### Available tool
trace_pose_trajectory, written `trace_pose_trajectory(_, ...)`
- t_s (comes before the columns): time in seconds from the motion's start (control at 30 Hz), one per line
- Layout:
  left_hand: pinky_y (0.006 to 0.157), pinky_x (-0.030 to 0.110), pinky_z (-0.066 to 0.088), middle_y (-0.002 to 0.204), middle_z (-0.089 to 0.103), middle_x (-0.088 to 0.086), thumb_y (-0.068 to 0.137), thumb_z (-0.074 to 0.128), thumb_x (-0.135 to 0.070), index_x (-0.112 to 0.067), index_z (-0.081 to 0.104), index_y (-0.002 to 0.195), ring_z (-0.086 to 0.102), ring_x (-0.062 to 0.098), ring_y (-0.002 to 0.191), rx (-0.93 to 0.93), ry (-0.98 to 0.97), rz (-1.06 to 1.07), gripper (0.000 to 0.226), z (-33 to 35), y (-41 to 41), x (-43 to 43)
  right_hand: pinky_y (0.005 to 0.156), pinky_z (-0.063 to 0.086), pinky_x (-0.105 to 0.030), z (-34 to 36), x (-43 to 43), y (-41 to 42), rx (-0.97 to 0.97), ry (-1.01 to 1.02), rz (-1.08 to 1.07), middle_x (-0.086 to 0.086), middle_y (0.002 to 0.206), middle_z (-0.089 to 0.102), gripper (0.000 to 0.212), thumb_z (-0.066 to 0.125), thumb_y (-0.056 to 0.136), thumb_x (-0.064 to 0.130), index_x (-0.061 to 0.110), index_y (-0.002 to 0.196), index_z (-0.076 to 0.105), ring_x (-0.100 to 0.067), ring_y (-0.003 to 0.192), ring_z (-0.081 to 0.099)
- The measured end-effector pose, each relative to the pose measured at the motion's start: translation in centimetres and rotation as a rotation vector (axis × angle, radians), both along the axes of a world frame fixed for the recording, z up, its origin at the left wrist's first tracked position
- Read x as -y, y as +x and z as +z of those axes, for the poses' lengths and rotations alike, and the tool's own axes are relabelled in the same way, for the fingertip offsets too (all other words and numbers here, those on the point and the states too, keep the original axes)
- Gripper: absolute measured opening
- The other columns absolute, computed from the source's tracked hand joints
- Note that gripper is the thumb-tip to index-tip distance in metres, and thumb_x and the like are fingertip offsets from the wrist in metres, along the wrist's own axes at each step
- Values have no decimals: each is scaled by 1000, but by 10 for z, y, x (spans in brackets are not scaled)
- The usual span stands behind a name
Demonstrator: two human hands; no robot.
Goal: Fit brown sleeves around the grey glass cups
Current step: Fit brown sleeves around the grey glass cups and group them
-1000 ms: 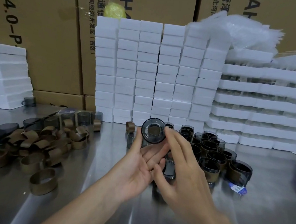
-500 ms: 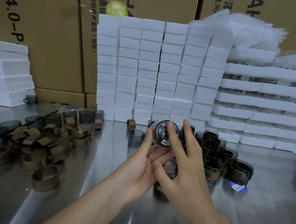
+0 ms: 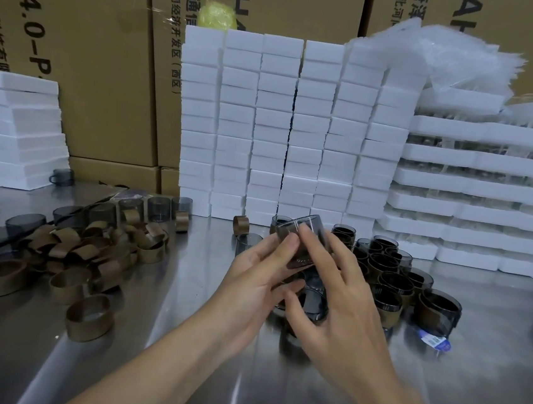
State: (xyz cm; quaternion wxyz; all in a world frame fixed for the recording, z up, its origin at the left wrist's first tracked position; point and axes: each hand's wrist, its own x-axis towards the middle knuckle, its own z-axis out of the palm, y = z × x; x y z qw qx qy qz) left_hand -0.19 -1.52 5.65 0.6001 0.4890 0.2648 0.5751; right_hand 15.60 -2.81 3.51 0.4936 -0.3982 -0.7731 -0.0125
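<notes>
**A tilted glass held over more glass**

The grey cup [image 3: 301,235] is in the centre of the frame, tilted and lifted clear of the steel table [image 3: 174,373]. The left hand [image 3: 256,283] grips it, thumb on the near wall and fingers curled underneath. The right hand [image 3: 343,305] lies open, its forefinger laid along the cup's side and the other fingers spread straight. A darker band at the cup's lower end may be a brown sleeve. Blur makes it impossible to tell whether it is fully seated.

The main risk is a slip. The glass looks smooth and only one hand truly holds it. A hard push from the right forefinger could squeeze the cup out of that grip. It would likely fall onto the second cup [image 3: 313,302] directly below the hands, and either one could chip.

Pressing from one side only could also leave the sleeve crooked or bunched.

Just right of centre, the sleeved cups [image 3: 391,280] stand packed together near the right hand. A careless sweep of those spread fingers could knock them against each other. Setting this cup down there calls for care, since little open space shows.

The heap of loose sleeves [image 3: 89,252] at middle left and the bare cups [image 3: 129,209] behind it are well apart and seem safe.
</notes>
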Motion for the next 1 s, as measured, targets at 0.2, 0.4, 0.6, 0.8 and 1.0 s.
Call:
trace_pose_trajectory(0.2, 115, 42, 50, 144, 71, 8, 100, 75, -48, -23, 70, 142, 66, 24, 136, -52, 87, 25, 50, -1, -1, -2, 112, 49, -36, 7, 11, -17, -542, -365, 430, 24, 151, 60, 84, 74, 93, 36, 67, 158, 32, -3, 140, 57)
trace_pose_trajectory(0.4, 111, 35, 43, 148, 69, -3, 97, 73, -59, -31, 70, 143, 62, 11, 138, -102, 96, 62, 53, -3, 0, -2, 98, 62, -41, 26, 11, -17, -926, -674, 630, 14, 136, 75, 61, 74, 90, 53, 51, 148, 56, -20, 123, 74)
trace_pose_trajectory(0.6, 109, 44, 41, 141, 72, -11, 84, 73, -76, -40, 71, 139, 63, 4, 133, -202, 85, 35, 65, 2, -8, -5, 84, 62, -24, 23, 9, -7, -713, -471, 376, 14, 124, 76, 49, 71, 98, 41, 56, 143, 61, -10, 109, 76)
trace_pose_trajectory(0.8, 109, 43, 48, 128, 79, 5, 84, 76, -65, -25, 78, 131, 68, 26, 130, -166, 97, 120, 61, 2, -15, -10, 79, 59, -21, 18, 9, -9, -485, -359, 248, 23, 126, 62, 61, 89, 86, 42, 58, 139, 64, -11, 98, 71)
trace_pose_trajectory(1.0, 97, 30, 48, 115, 79, 5, 82, 79, -56, -7, 71, 137, 71, 12, 104, -146, 141, 136, 73, 3, -19, -12, 69, 56, -24, 19, 15, -20, -908, -1035, 600, -1, 109, 77, 52, 92, 74, 51, 25, 117, 84, -10, 83, 68)
